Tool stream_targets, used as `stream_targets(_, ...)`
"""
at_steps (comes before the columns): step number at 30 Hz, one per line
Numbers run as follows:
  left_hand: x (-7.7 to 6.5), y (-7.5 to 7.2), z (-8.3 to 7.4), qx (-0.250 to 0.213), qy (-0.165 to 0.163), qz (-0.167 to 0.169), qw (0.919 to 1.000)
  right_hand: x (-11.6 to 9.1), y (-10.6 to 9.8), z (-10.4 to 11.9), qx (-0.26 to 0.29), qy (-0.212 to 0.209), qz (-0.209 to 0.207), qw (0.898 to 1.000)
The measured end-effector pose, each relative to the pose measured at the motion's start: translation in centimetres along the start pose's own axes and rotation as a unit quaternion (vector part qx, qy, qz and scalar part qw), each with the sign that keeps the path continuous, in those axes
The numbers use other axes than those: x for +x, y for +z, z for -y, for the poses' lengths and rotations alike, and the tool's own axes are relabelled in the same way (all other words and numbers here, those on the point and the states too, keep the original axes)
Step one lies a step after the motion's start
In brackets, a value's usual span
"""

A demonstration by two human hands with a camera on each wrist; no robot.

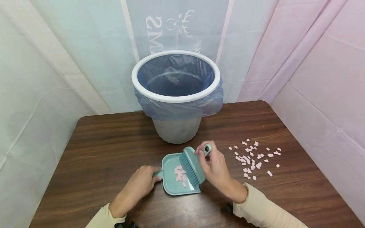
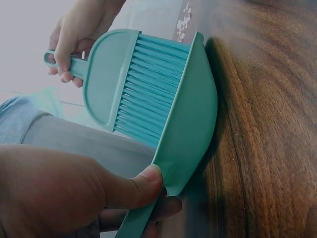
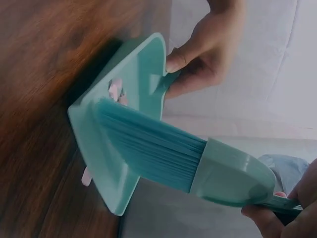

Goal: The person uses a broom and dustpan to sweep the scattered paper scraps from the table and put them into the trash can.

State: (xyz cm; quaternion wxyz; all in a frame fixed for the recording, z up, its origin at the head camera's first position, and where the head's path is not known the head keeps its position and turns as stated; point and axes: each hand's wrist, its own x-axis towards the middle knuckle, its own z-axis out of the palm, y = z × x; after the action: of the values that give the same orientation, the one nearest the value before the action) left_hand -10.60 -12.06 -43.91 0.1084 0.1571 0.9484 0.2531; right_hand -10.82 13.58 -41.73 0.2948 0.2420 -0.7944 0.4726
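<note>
A teal dustpan [image 1: 170, 186] lies on the table in the head view, with several pink paper scraps [image 1: 179, 174] in it. My left hand [image 1: 139, 183] grips its handle, thumb on top in the left wrist view. My right hand [image 1: 215, 166] holds a small teal hand brush [image 1: 196, 163] by its handle. The brush bristles [image 3: 148, 144] reach down into the pan near its open edge, beside the scraps. One scrap [image 3: 86, 177] shows just outside the pan's edge in the right wrist view.
Many more pink paper scraps [image 1: 248, 160] are scattered over the right side of the brown wooden table [image 1: 114, 139]. Behind the dustpan stands a white trash bin [image 1: 176, 129] lined with a blue plastic bag [image 1: 182, 109]. Pale cloth walls [image 1: 37, 95] enclose the table.
</note>
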Motion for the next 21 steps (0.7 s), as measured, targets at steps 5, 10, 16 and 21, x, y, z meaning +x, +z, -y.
stream_targets(5, -0.09, -0.02, -0.12, -0.003, 0.003, -0.004, 1.0, -0.1, -0.24, -0.32, -0.048, 0.011, 0.002, 0.999)
stream_targets(10, -0.18, -0.07, -0.15, -0.002, 0.002, -0.007, 1.0, -0.09, -0.42, -0.36, -0.114, 0.01, 0.021, 0.993)
stream_targets(16, -0.22, 0.0, -0.14, -0.003, 0.002, -0.007, 1.0, 0.02, -0.43, -0.09, -0.083, 0.012, 0.022, 0.996)
stream_targets(21, -0.21, 0.04, -0.09, -0.003, 0.002, -0.006, 1.0, 0.0, -0.16, 0.07, -0.005, 0.008, 0.021, 1.0)
